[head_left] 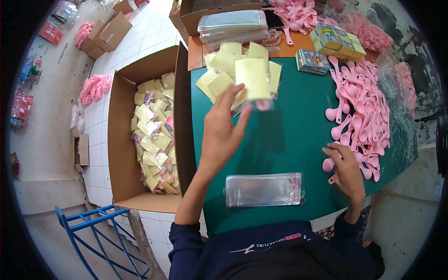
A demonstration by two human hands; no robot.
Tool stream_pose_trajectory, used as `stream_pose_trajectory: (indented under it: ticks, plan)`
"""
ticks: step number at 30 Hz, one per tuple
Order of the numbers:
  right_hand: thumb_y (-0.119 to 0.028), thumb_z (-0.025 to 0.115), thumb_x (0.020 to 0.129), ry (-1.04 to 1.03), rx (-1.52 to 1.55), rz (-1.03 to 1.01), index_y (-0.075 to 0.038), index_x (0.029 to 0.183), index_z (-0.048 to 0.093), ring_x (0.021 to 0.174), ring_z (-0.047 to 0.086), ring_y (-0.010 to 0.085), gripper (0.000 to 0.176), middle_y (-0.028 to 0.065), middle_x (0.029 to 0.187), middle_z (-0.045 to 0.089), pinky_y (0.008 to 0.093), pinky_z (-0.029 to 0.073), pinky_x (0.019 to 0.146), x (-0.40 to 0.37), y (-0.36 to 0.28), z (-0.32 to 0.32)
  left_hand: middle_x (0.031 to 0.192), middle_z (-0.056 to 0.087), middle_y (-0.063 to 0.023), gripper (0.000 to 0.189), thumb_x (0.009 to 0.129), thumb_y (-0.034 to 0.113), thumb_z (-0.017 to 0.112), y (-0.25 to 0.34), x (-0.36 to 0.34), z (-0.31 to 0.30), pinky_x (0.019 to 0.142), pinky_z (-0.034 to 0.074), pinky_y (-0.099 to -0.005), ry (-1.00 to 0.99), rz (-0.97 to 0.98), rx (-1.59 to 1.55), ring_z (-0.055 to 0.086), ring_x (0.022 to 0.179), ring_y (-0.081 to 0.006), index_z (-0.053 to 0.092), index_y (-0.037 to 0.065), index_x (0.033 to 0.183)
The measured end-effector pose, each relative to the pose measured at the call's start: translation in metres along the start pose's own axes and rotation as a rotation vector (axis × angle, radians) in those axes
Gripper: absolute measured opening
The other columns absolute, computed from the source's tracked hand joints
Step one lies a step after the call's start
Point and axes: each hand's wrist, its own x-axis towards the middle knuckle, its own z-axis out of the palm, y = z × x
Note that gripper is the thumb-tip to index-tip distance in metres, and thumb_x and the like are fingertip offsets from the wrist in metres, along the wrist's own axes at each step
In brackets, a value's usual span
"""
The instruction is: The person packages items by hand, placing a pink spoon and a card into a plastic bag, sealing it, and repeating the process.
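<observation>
Reaching over the bench [298, 130]: left hand [221, 126] at the lower left of a packet [252, 77] with a yellow card and something pink at its bottom end. Left fingers part-spread, index and thumb at the packet's edge; can't tell if it's pinched or loose. Packet overlaps the pile of packets [215, 65] at the far side; its lower end is blurred. Right hand [346, 175] at the near edge of the pink spoons [359, 121], fingers half open and loosely curled; underside hidden, can't tell if a spoon is held. Clear bags [261, 190] lie flat between the person and the packet pile; box [122, 140] of more packets at left.

Risks, my judgement: packet pile is loose and overlapping, so a nudge could slide packets off or toward the box. Right fingers could catch two spoons, as they're heaped and tangled, or roll one off the near edge. Slick bags could shift if a sleeve drags them.

Writing: shirt [280, 245] reads "SIGNATURE", upside down; red patch on it unclear, maybe "BOLD". Booklets [312, 63] printed, too small to read. Cards look blank.
</observation>
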Motion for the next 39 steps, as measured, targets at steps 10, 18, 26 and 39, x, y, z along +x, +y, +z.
stream_pose_trajectory:
  ticks: [10,18,26,39]
  plan:
    - [0.005,0.052,0.076,0.099,-0.116,-0.009,-0.009,0.126,0.051,0.124,0.042,0.0317,0.053,0.0143,0.129,0.048,0.0413,0.035,0.102,-0.013,0.029,0.046,0.116,0.050,-0.0155,0.045,0.076,0.021,0.072,-0.016,-0.100,0.022,0.086,0.046,-0.0391,-0.589,0.190,0.245,0.053,0.104,-0.0319,0.054,0.004,0.114]
    - [0.002,0.057,0.075,0.296,-0.198,-0.061,-0.004,0.117,0.055,0.092,0.051,0.0296,0.042,0.0117,0.101,0.054,0.0408,0.041,0.078,0.059,0.034,0.053,0.095,0.052,-0.0089,0.035,0.077,0.012,0.067,-0.025,-0.103,0.041,0.075,0.044,-0.0371,-0.651,0.218,0.286,0.056,0.084,-0.0260,0.057,0.006,0.110]
    - [-0.003,0.050,0.088,0.418,0.255,0.056,0.000,0.104,0.052,0.073,0.056,0.0288,0.016,0.0124,0.083,0.059,0.0361,0.044,0.065,0.036,0.006,0.039,0.085,0.054,-0.0082,0.015,0.080,0.005,0.063,-0.029,-0.096,0.035,0.070,0.047,-0.0349,-0.522,0.099,0.101,0.058,0.079,-0.0245,0.063,0.006,0.094]
    - [-0.006,0.059,0.083,-0.201,0.703,0.022,-0.002,0.119,0.055,0.090,0.062,0.0221,0.036,0.0147,0.103,0.062,0.0290,0.047,0.078,0.010,-0.027,0.011,0.095,0.067,-0.0114,0.013,0.088,0.010,0.061,-0.027,-0.077,0.019,0.076,0.052,-0.0289,-0.623,-0.314,-0.256,0.064,0.084,-0.0142,0.058,-0.001,0.093]
